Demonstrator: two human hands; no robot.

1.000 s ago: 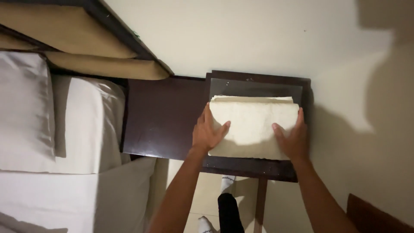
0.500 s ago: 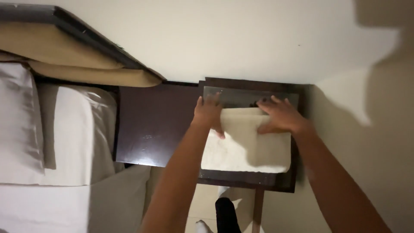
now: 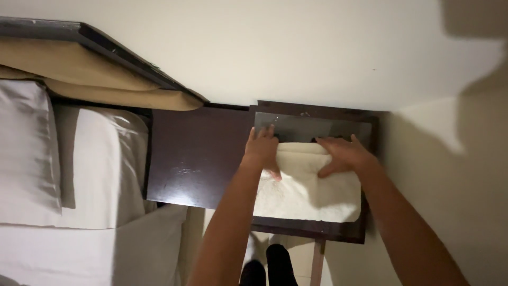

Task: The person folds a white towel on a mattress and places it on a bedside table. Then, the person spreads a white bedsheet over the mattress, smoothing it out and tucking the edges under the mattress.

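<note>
A folded cream towel [image 3: 312,196] lies flat on a dark tray [image 3: 317,125] at the right end of a dark wooden bedside table [image 3: 196,156]. My left hand [image 3: 263,151] rests palm down on the towel's far left corner, fingers pointing at the wall. My right hand [image 3: 341,154] presses flat on the towel's far edge, fingers pointing left toward the other hand. Both hands lie on the cloth with fingers spread rather than curled around it.
A bed with white pillows [image 3: 32,159] and white sheets [image 3: 100,167] stands left of the table, under a tan padded headboard [image 3: 90,77]. A cream wall [image 3: 317,53] runs behind, another wall on the right. My dark trouser legs [image 3: 267,267] show below the table edge.
Both hands have slid from the towel's side edges up to its far edge near the wall. The towel now lies a little lower on the tray, with more of the tray showing behind it.
</note>
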